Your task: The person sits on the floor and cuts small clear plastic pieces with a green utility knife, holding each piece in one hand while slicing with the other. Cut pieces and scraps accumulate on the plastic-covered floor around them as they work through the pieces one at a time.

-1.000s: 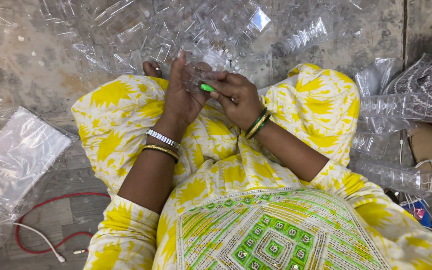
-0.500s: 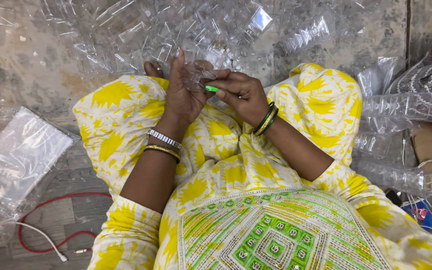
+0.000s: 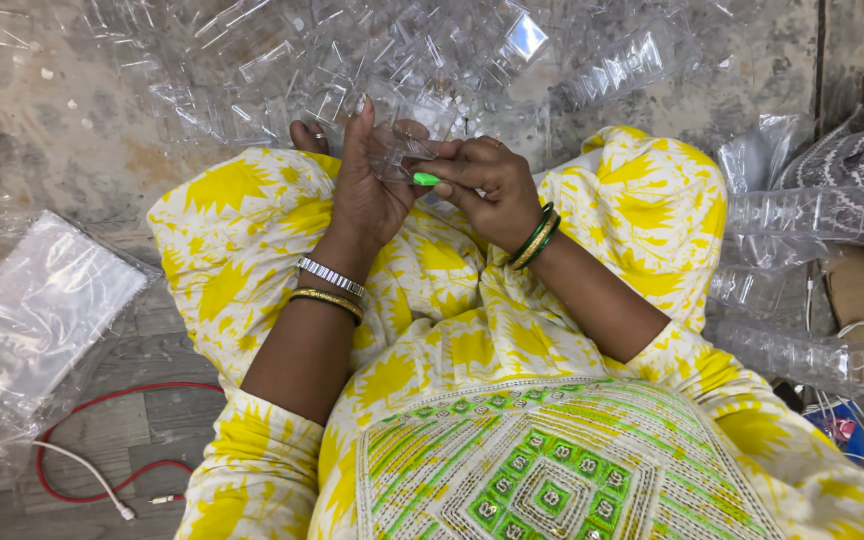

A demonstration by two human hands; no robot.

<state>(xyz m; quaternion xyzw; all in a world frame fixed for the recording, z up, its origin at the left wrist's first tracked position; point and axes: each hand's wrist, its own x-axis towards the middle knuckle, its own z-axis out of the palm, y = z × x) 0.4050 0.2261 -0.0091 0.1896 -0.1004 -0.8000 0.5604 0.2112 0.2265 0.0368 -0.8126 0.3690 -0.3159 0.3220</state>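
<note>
Green small piece pinched in right hand fingers; left hand fingers grip clear plastic shell above lap.

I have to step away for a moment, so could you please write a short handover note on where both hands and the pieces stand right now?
Left hand: raised, palm turned inward, fingers upright, holding a small clear plastic shell.
Right hand: pinching a small green piece against that shell.
Both are over the lap, above the yellow patterned cloth.
Pile of clear shells lies on the floor ahead; stacked clear trays to the right; a clear bag and red cable to the left.
Done: green piece at the shell. Whether it is seated cannot be told.
</note>
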